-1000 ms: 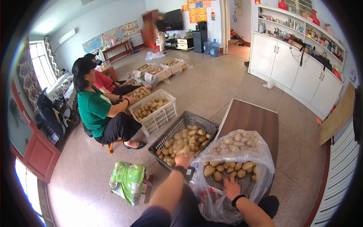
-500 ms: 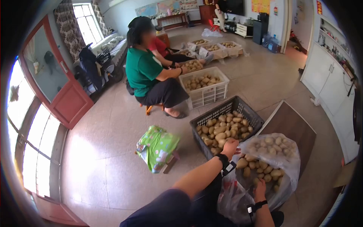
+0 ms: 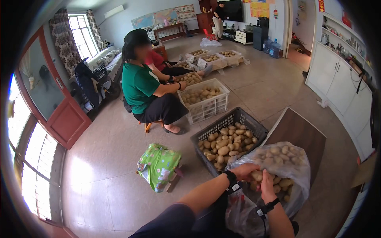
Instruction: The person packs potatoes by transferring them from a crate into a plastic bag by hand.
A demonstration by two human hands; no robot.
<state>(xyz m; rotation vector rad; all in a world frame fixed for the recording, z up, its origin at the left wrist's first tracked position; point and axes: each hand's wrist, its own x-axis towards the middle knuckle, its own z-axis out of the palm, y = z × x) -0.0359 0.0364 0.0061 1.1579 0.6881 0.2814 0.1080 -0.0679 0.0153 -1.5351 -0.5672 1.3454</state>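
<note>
A smooth tan potato (image 3: 257, 175) is held over the open clear plastic bag (image 3: 241, 210), clamped by the left hand (image 3: 245, 171); the right hand (image 3: 267, 185) is brought against its other side, its grip unclear. The long axis, partly covered by fingers, seems laid from hand to hand. The black perforated plastic crate (image 3: 254, 123) is set ahead-left, nearer the left hand.

Black bands (image 3: 230, 177) with small white-faced modules (image 3: 260, 212) are worn on both wrists (image 3: 271, 197); a dark navy sleeve (image 3: 178, 216) is worn.
</note>
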